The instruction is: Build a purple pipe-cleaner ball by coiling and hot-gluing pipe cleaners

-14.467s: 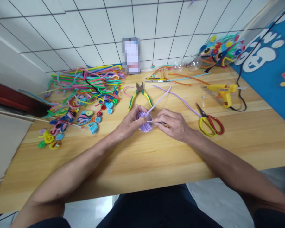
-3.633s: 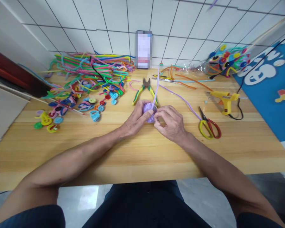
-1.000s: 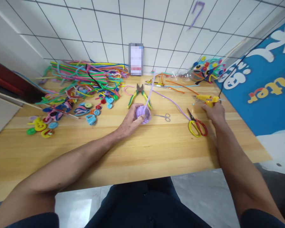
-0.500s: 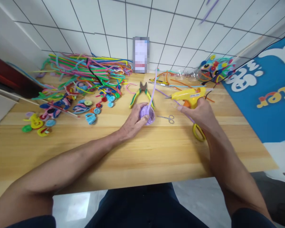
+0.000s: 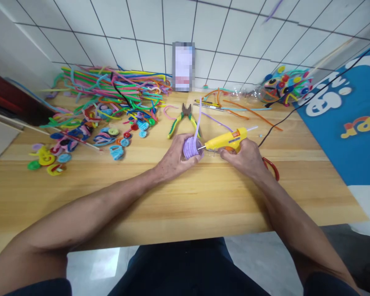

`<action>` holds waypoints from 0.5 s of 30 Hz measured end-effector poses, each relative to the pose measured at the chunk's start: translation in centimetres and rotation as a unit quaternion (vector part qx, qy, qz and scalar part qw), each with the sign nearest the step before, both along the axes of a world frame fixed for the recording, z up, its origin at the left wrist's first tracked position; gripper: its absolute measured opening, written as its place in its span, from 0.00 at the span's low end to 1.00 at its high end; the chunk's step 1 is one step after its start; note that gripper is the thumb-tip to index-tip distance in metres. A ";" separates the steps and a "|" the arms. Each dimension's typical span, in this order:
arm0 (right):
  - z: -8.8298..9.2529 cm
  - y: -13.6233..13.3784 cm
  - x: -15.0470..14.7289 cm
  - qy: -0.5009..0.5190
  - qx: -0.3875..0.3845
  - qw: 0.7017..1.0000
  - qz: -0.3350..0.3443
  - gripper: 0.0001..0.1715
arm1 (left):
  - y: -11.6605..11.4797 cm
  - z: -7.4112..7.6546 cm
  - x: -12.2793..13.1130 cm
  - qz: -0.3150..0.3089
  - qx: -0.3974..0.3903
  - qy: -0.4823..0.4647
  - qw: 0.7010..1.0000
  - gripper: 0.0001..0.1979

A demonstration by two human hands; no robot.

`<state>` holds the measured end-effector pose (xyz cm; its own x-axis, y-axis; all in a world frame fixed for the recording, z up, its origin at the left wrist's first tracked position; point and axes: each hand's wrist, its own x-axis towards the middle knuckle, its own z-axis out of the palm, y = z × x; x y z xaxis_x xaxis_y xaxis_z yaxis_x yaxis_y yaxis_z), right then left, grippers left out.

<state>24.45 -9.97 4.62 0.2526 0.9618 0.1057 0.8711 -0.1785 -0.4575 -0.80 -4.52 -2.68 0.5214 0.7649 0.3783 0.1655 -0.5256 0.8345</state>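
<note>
My left hand (image 5: 175, 158) is closed around a small clear cup-like piece wound with purple pipe cleaner (image 5: 190, 148). A loose end of the purple strand sticks up from it. My right hand (image 5: 245, 156) grips a yellow hot glue gun (image 5: 228, 139), whose metal nozzle points left at the rim of the wound piece; whether it touches I cannot tell. Behind my left hand lie pliers (image 5: 186, 113) with green and yellow handles. Small scissors are mostly hidden under the glue gun. A red handle loop (image 5: 273, 167) shows beside my right wrist.
Colourful pipe cleaners (image 5: 111, 84) are heaped at the back left, with coiled pieces (image 5: 117, 152) in front. A phone (image 5: 183, 68) leans on the tiled wall. A decorated bundle (image 5: 286, 86) stands back right. The glue gun's black cord (image 5: 296, 107) crosses the right side.
My right hand has brought the glue gun left and down to the purple-wound piece. My left hand has turned that piece slightly and stays around it.
</note>
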 end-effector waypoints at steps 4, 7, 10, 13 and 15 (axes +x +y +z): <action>0.0 0.0 -0.3 0.009 0.020 1.000 0.017 0.11 | -0.1 -0.1 -0.1 -0.012 -0.016 -0.004 1.000 0.32; -0.2 0.0 -0.4 0.002 0.031 0.999 0.014 0.10 | -0.1 -0.1 -0.3 -0.014 -0.005 -0.001 1.000 0.31; -0.5 0.1 -0.4 -0.013 0.032 0.999 0.006 0.10 | 0.2 -0.1 -0.4 -0.014 0.030 -0.002 0.999 0.31; -1.0 0.2 -0.3 -0.017 0.043 0.999 0.009 0.10 | 0.7 0.0 -0.5 -0.009 0.077 -0.007 0.997 0.29; -1.2 0.3 -0.2 -0.017 0.056 0.998 0.023 0.09 | 1.0 0.2 -0.5 -0.007 0.098 -0.011 0.995 0.27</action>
<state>24.27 -9.70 3.46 0.2024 0.9543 0.2200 0.8924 -0.0872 -0.4427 -1.28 -3.47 -2.51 0.5208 0.6682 0.5312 0.1401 -0.6808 0.7190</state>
